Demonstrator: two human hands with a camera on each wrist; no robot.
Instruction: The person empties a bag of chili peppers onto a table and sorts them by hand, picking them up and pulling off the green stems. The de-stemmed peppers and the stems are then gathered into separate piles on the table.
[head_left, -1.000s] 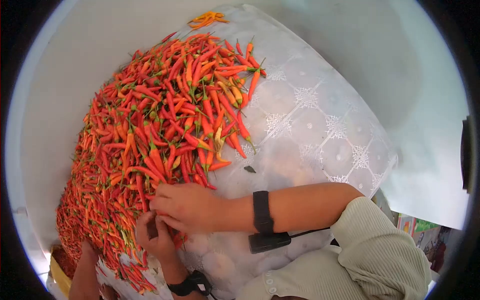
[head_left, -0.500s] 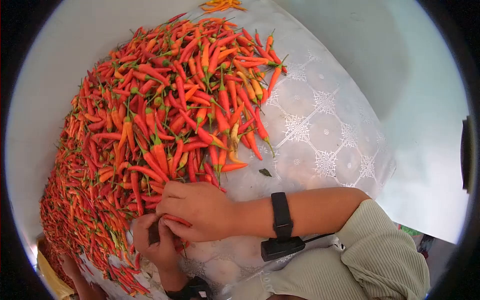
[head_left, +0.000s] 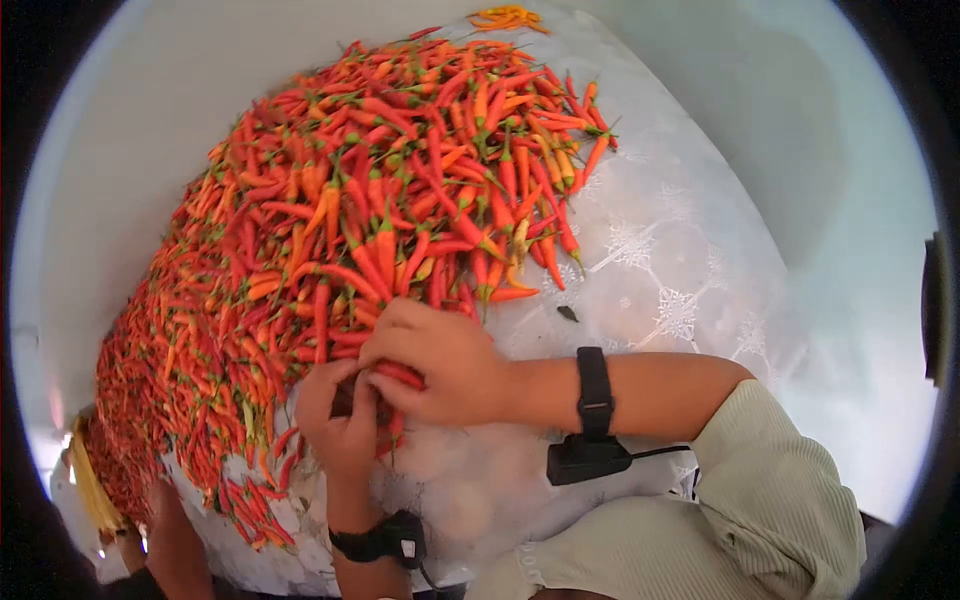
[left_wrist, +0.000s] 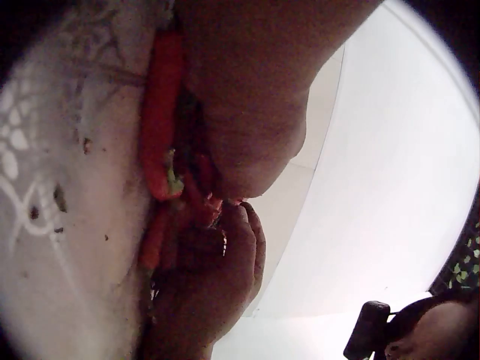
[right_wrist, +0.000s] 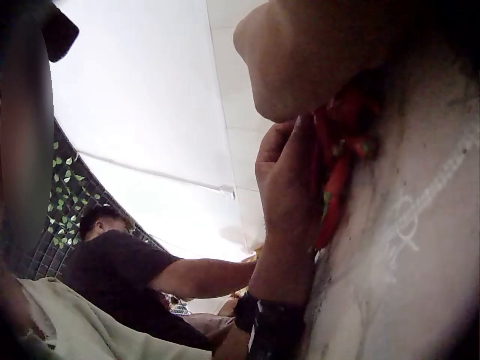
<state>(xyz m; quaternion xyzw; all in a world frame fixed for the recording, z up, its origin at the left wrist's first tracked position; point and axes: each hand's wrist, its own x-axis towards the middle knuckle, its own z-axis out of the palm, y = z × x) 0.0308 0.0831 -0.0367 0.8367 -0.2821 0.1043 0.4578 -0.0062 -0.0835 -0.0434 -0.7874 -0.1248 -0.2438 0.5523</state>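
Observation:
A big heap of red and orange chili peppers (head_left: 330,260) covers the left and middle of the table. At its near edge my two hands meet. My right hand (head_left: 440,360) holds a red chili pepper (head_left: 401,375) between thumb and curled fingers. My left hand (head_left: 332,420) comes from below, its thumb and forefinger pinching at the pepper's end, where the fingertips hide the contact. Under the hands more red peppers (left_wrist: 161,120) lie on the cloth, one with a green cap, in the left wrist view.
A pale tablecloth (head_left: 640,300) with snowflake patterns spreads to the right, with a small dark leaf (head_left: 567,313) on it. Several yellow-orange peppers (head_left: 508,18) lie apart at the far edge. Another person's hand (head_left: 175,535) is at lower left, near a yellow-rimmed container (head_left: 90,480). A person in dark clothes (right_wrist: 116,292) sits beyond.
The head view has shifted, so the heap sits farther right. Both hands stay together, and more of the red pepper shows in my right hand than a second ago. The other person's hand has moved.

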